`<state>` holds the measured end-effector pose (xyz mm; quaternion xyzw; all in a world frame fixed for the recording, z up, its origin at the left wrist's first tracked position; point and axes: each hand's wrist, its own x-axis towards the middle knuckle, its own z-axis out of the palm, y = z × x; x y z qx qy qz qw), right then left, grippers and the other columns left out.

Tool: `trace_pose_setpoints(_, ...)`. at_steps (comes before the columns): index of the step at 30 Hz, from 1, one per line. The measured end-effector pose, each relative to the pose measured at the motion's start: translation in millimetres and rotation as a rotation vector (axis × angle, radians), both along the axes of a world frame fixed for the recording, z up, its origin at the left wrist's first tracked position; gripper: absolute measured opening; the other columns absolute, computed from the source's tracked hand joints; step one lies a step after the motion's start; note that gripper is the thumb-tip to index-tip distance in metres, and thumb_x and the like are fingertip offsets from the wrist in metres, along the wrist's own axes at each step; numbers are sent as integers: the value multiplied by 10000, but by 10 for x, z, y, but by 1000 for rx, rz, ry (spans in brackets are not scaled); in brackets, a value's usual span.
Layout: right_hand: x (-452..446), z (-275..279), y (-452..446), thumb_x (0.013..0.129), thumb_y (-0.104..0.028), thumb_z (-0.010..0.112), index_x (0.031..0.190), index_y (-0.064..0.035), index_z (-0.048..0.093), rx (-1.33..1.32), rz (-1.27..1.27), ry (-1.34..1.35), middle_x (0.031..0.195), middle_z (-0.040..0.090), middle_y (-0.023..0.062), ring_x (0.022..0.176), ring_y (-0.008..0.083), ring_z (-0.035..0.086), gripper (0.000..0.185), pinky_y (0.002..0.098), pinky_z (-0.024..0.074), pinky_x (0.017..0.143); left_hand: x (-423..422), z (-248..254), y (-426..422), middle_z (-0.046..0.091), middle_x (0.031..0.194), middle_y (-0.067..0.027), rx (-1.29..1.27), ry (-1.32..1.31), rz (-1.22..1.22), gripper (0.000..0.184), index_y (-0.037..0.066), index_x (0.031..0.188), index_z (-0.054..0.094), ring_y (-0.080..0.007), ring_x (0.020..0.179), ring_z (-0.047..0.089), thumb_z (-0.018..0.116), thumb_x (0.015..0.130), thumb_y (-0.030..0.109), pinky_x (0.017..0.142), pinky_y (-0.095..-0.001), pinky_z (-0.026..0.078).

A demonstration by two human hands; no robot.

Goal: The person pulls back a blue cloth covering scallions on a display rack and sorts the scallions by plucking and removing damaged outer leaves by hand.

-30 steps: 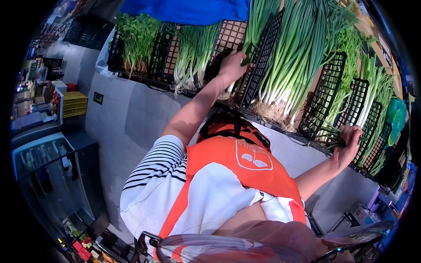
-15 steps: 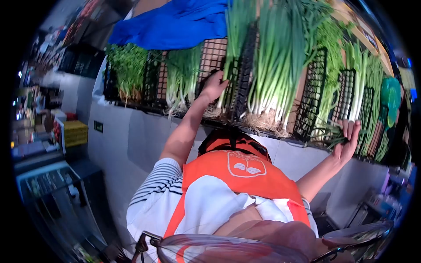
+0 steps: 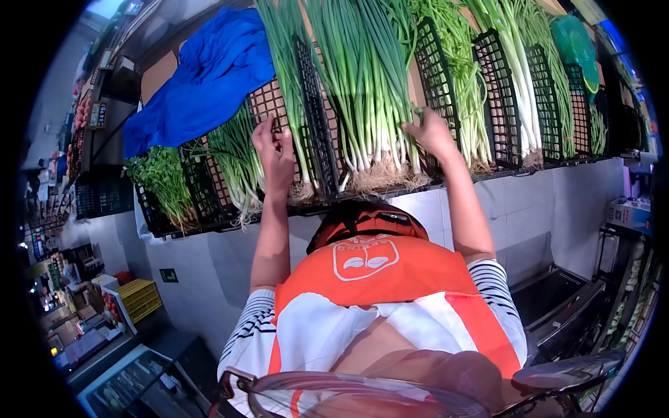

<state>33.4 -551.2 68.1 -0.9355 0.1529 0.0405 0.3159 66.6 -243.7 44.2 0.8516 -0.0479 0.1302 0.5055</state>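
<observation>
Reaching right grip [image 3: 431,132] to the right edge of the big scallions [image 3: 362,90], hold unclear, left grip [image 3: 274,157] loosely curled, seemingly empty, beside thin scallions [image 3: 287,76], other bunches [image 3: 533,118] apparently already laid between black dividers [image 3: 317,115], remainder unclear, blue cloth [image 3: 216,76] over some, on display rack [image 3: 571,161] above grey tiles [image 3: 202,258], yellow crate [image 3: 139,298] off left.

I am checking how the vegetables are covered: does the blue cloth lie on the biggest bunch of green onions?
No, the blue cloth lies left of the biggest bunch of green onions, apart from it.
</observation>
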Motion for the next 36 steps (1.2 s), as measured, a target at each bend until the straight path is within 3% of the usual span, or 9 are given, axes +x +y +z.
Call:
trace_pose_setpoints(8, 98, -227, -95, 736, -357, 676, 1108, 129, 502, 45, -27, 162, 966, 587, 299, 931, 362, 592, 636, 378, 458, 832, -97, 433, -58, 435, 1107, -83, -77, -150, 29, 293, 38, 1124, 523, -97, 743, 471, 544, 836, 84, 716, -251, 421)
trace_pose_setpoints(11, 49, -452, -260, 749, -313, 667, 1003, 66, 589, 207, -85, -92, 896, 626, 239, 882, 336, 608, 463, 384, 449, 796, -116, 405, -61, 439, 1110, -78, -111, -150, -5, 286, 40, 1121, 527, -100, 762, 463, 542, 838, 76, 727, -243, 414)
trace_pose_setpoints(14, -93, 99, -260, 798, -281, 636, 1032, 10, 605, 683, -3, -121, 855, 636, 93, 778, 124, 562, 374, 251, 432, 748, -147, 508, -107, 458, 1116, -60, -129, -178, -36, 262, 24, 1117, 518, -99, 804, 477, 514, 856, 48, 750, -232, 418)
trace_pose_setpoints(17, -232, 178, -244, 794, -289, 650, 981, -25, 623, 735, -179, -201, 656, 556, -35, 650, 76, 504, 325, 217, 409, 689, -136, 619, -212, 523, 1063, -65, -261, -152, -185, 263, 9, 1123, 516, -101, 820, 519, 503, 865, 57, 761, -234, 425)
trace_pose_setpoints(22, -371, 616, 318, 811, -242, 631, 877, -46, 619, 807, 58, -280, 705, 565, -19, 637, 82, 508, 207, 218, 410, 578, 66, 894, -804, 453, 1264, -139, -522, 276, -747, 462, 46, 1337, 301, -226, 1122, 478, 410, 939, 253, 962, -339, 376)
trace_pose_setpoints(25, -397, 662, 742, 828, -201, 616, 938, -15, 597, 870, 88, -197, 748, 591, 30, 652, 103, 534, 217, 243, 435, 572, 346, 1001, -1060, 432, 1282, -162, -690, 428, -874, 564, 40, 1338, 276, -246, 1121, 482, 416, 917, 387, 939, -339, 388)
trace_pose_setpoints(29, -418, 490, 1076, 779, -279, 668, 1065, 0, 559, 646, 356, -230, 895, 622, 168, 756, 241, 605, 414, 331, 474, 643, 588, 1331, -1052, 564, 891, -76, -825, 472, -778, 603, 63, 1364, 237, -111, 628, 515, 416, 911, 419, 651, -258, 433)
trace_pose_setpoints(32, -502, 584, 970, 736, -313, 702, 1178, -24, 514, 473, 462, -179, 1024, 598, 203, 866, 278, 591, 562, 349, 463, 734, 577, 1468, -805, 365, 579, 37, -835, 493, -837, 557, 90, 1373, 232, -37, 416, 277, 343, 935, 417, 527, -226, 332)
trace_pose_setpoints(36, -590, 575, 495, 762, -240, 691, 1125, -63, 564, 695, 291, -102, 759, 551, 8, 655, 95, 483, 424, 244, 403, 590, 381, 1574, -248, 353, 570, 47, -730, 569, -912, 531, 83, 1372, 237, -32, 426, 293, 338, 945, 383, 477, -199, 309)
